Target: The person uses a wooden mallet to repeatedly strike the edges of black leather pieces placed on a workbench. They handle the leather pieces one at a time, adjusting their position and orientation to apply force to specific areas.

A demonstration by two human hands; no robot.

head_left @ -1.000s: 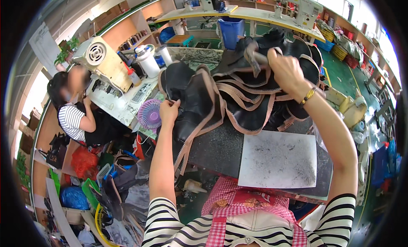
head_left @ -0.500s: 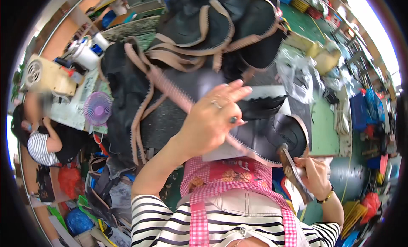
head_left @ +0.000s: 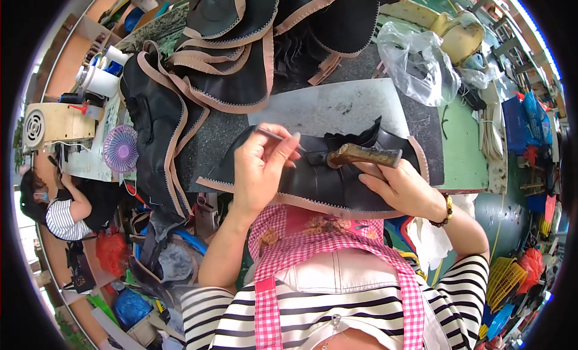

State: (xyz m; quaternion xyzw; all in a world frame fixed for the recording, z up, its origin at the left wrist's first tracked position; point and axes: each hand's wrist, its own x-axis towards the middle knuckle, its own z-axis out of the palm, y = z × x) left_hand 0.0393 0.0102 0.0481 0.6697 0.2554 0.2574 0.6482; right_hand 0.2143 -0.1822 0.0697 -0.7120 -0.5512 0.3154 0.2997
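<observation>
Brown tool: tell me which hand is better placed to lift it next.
Right, likely: the right hand appears to grip the brown tool, while the left hand, farther off, pinches a thin rod.

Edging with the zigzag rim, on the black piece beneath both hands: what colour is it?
The edging is pinkish tan, showing best in the head view.

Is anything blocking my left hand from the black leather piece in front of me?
Nothing visible: the left hand is over the leather, contact unclear, pinching a thin dark tool. The brown tool in the right hand is farther right.
</observation>
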